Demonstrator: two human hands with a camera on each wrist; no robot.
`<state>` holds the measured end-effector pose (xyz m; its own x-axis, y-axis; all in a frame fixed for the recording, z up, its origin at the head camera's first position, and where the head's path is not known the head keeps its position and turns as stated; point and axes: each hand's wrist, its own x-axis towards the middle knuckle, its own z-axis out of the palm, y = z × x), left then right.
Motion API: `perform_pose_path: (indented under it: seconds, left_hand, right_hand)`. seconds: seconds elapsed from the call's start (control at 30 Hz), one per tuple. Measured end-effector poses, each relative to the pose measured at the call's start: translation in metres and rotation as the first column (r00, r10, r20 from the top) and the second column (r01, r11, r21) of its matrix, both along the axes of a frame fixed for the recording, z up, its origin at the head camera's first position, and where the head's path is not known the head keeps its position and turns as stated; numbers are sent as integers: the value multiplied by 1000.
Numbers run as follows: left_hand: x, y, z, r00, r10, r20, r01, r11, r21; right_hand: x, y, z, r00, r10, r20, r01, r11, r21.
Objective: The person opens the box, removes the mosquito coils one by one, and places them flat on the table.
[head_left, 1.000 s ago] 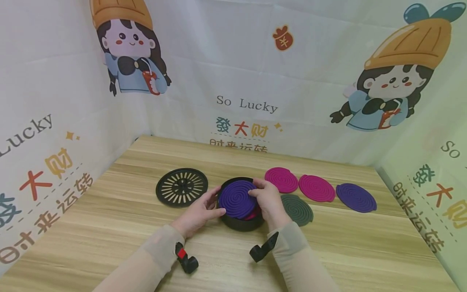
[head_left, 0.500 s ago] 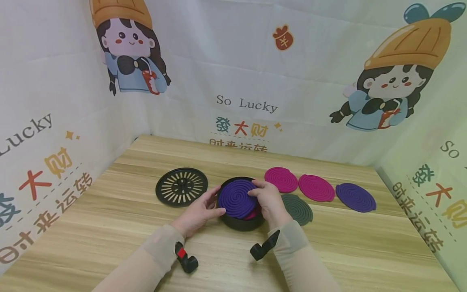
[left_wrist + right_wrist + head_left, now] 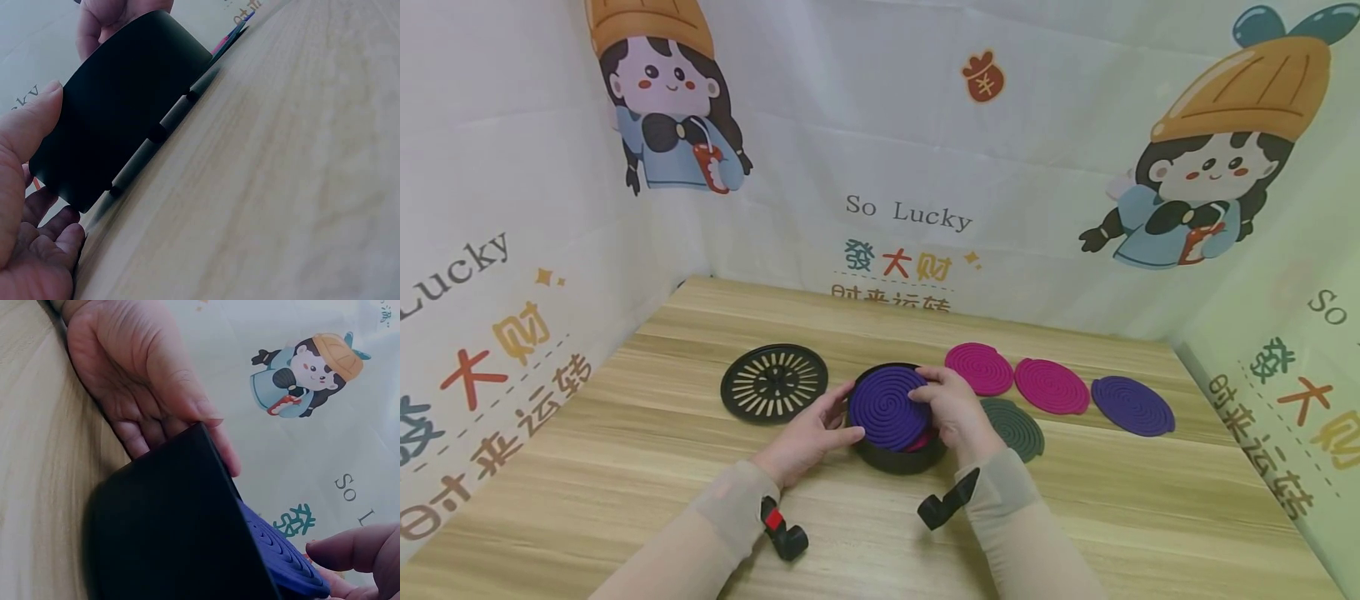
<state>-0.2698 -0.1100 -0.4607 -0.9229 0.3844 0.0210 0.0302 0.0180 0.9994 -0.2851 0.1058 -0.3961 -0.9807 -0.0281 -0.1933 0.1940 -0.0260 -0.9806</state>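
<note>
A purple spiral mosquito coil (image 3: 887,408) lies tilted in the mouth of a round black coil holder (image 3: 898,462). My right hand (image 3: 958,412) pinches this coil at its right edge, thumb on top. In the right wrist view, the purple coil (image 3: 281,556) sticks up past the holder's rim. Round the holder's left side, my left hand (image 3: 808,437) grips the wall; the left wrist view shows the thumb near the rim and the fingers lower down. Under the purple coil a bit of a pink coil (image 3: 919,442) shows inside.
A black slotted lid (image 3: 775,379) lies left of the holder. To the right are a pink coil (image 3: 977,369), another pink coil (image 3: 1051,386), a purple coil (image 3: 1132,406) and a dark green coil (image 3: 1015,429). Printed cloth (image 3: 790,150) hangs behind the wooden table (image 3: 865,533).
My right wrist has shifted very slightly to the right, and the purple coil has moved a touch with the hand. The left hand keeps its place on the holder.
</note>
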Motion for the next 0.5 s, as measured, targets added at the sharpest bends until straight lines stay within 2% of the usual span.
perform_pose_path:
  seconds: [0.3, 0.5]
  left_hand:
    - [0, 0, 0, 1000, 5, 4, -5, 1000, -1]
    - [-1, 0, -1, 1000, 8, -3, -8, 1000, -7]
  right_hand:
    - [0, 0, 3, 999, 20, 36, -20, 1000, -20]
    - [1, -1, 2, 999, 22, 28, -21, 999, -37]
